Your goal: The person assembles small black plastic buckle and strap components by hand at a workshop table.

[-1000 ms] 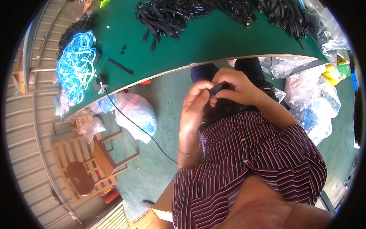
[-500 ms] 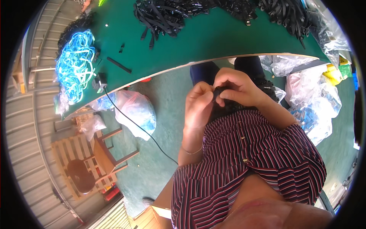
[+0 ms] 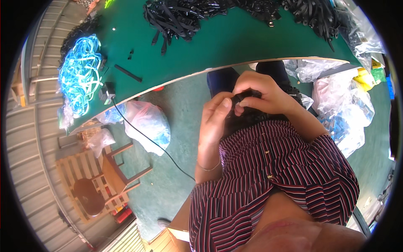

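Observation:
Above my lap my two hands meet over a small black strap (image 3: 236,101). My left hand (image 3: 214,115) pinches one side of it between thumb and forefinger. The fingers of my right hand (image 3: 265,94) curl around its other side, with the thumb against it. Fingers cover much of the strap, so its ends and any fitting on it cannot be made out. More black strapping (image 3: 297,95) lies in a dark heap across my lap, partly behind my right wrist.
Ahead curves a green table (image 3: 176,59) bearing heaps of black straps (image 3: 180,19), a bundle of blue-and-white cords (image 3: 82,75), a black bar (image 3: 128,73) and a small corded device (image 3: 107,91). Filled plastic bags (image 3: 147,128) and a wooden chair (image 3: 115,170) stand at left; more bags (image 3: 346,113) at right.
My left thumb has straightened and lifted a little, and more of the black strap shows between the hands. Both hands stay close together over the lap.

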Tool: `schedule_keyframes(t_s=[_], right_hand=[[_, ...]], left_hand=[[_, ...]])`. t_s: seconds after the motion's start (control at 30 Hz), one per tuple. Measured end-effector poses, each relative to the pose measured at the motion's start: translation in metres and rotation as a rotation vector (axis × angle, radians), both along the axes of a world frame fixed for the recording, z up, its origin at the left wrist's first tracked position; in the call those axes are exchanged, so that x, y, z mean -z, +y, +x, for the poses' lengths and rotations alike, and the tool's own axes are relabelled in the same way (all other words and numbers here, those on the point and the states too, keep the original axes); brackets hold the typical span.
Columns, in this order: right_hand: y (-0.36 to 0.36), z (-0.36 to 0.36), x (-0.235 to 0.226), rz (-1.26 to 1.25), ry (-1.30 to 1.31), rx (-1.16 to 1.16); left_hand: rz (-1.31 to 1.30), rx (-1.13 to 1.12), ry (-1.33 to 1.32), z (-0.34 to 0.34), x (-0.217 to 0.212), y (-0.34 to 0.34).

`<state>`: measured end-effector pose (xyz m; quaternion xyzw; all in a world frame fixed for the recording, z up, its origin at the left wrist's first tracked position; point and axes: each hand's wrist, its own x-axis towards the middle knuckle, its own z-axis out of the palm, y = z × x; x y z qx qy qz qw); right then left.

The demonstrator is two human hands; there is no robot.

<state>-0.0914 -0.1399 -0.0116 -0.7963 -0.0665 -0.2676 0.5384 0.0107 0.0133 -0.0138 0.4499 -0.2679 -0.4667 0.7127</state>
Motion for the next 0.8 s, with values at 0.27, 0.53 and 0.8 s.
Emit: schedule_keyframes(t_s=[0.27, 0.53, 0.8], right_hand=[[0.007, 0.006, 0.003, 0.015, 0.014, -0.035], [0.003, -0.008, -0.017, 0.156, 0.276, 0.119], [0.006, -0.013, -0.008, 0.128, 0.305, -0.079]], left_hand=[[0.052, -0.054, -0.079, -0.001, 0.003, 0.006], [0.040, -0.155, -0.090, -0.006, 0.005, 0.001], [0.106, 0.019, -0.527, -0.002, -0.005, 0.001]])
